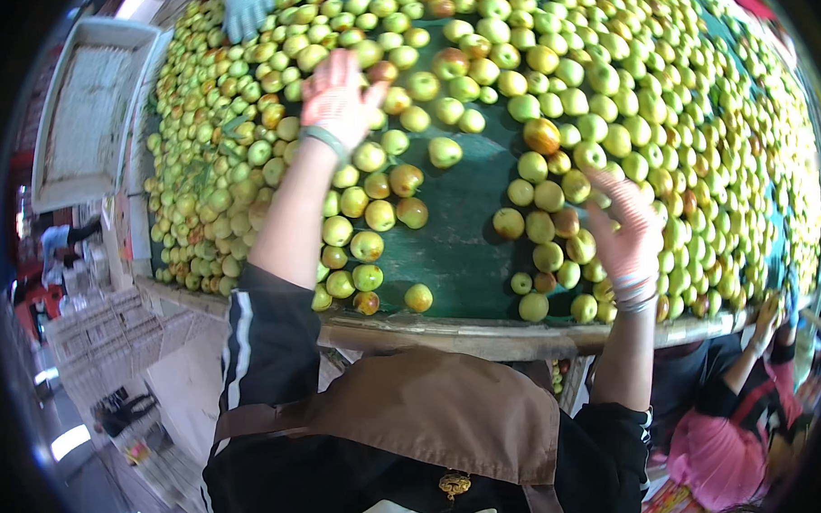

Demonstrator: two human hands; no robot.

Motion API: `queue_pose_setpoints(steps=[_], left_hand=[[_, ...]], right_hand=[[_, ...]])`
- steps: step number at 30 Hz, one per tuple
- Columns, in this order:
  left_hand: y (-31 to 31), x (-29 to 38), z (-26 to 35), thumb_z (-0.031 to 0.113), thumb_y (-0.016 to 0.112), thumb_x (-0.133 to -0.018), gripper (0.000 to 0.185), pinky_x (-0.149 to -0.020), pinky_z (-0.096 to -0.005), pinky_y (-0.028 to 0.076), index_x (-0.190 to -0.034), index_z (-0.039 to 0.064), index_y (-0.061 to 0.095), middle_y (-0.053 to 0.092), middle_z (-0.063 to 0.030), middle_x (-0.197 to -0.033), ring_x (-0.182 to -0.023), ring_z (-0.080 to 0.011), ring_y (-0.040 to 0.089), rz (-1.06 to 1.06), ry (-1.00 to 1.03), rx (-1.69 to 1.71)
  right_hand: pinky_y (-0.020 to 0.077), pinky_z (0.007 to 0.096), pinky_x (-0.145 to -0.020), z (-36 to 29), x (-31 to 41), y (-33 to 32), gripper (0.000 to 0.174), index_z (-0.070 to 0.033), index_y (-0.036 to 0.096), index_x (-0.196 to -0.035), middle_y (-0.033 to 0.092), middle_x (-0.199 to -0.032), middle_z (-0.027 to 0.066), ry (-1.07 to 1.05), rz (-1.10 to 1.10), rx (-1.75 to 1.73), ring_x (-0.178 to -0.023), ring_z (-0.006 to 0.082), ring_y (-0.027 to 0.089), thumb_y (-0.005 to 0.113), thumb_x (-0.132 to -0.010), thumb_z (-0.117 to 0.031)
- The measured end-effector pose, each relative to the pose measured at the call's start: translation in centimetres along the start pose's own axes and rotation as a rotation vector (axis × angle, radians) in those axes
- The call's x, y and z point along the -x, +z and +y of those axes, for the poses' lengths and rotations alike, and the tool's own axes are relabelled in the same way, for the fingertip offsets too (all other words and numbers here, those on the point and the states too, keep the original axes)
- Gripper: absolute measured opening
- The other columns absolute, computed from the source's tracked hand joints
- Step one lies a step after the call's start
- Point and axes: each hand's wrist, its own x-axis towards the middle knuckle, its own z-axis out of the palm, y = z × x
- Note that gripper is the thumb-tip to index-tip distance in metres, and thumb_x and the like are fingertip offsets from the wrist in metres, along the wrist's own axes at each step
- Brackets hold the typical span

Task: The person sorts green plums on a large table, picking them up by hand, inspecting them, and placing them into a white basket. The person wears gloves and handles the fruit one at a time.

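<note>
Many small round green fruits, apparently fresh jujubes (444, 152), some with reddish-brown patches, cover a green sorting surface (451, 258). My left hand (338, 98), in a thin striped glove, lies palm down over the left heap, its thumb apart beside a reddish fruit (383, 72). Fruits under the palm are hidden. At the edge of the right heap is my right hand (625, 230), gloved and slightly blurred, with fingers apart near several fruits (576, 185). I see nothing held in either hand. A strip of bare green surface with a few loose fruits runs between the heaps.
A wooden rim (448, 332) edges the table before me. Another person's blue-gloved hand (247, 10) reaches in at the upper left. A pale plastic crate (90, 113) stands at the left end. At the far right, a person in a pink apron (719, 457) works along the rim.
</note>
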Motion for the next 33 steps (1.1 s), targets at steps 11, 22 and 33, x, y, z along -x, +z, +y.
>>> queue_pose_setpoints(steps=[11,22,33], left_hand=[[-9.1,8.6,-1.6,0.011,0.068,-0.087,0.038,-0.103,-0.0367,0.046,-0.124,0.006,0.063,0.060,-0.0128,-0.132,-0.121,-0.0280,0.058,0.039,0.093,0.634],[-8.0,7.3,4.6,0.026,0.064,-0.084,0.017,-0.082,-0.0342,0.050,-0.099,0.018,0.068,0.064,-0.0003,-0.100,-0.094,-0.0193,0.059,-0.282,0.484,-0.003],[-5.0,8.9,2.4,0.016,0.064,-0.080,0.007,-0.072,-0.0394,0.051,-0.086,0.013,0.066,0.064,-0.0052,-0.084,-0.088,-0.0249,0.061,0.013,0.393,0.250]], right_hand=[[0.0485,0.0286,-0.096,6.6,-4.6,2.0,0.032,0.003,0.064,-0.124,0.067,-0.120,0.0119,0.431,0.119,-0.567,-0.105,0.0155,0.063,0.059,-0.092,-0.001],[0.0543,0.0427,-0.077,-1.6,-12.6,11.7,0.038,-0.014,0.058,-0.121,0.065,-0.103,0.0098,-0.318,-0.335,0.663,-0.093,0.0312,0.063,0.060,-0.083,-0.008],[0.0490,0.0294,-0.065,-3.5,-9.1,9.0,0.050,-0.002,0.052,-0.136,0.060,-0.094,0.0089,0.426,-0.326,-0.520,-0.075,0.0161,0.058,0.059,-0.086,-0.007]])
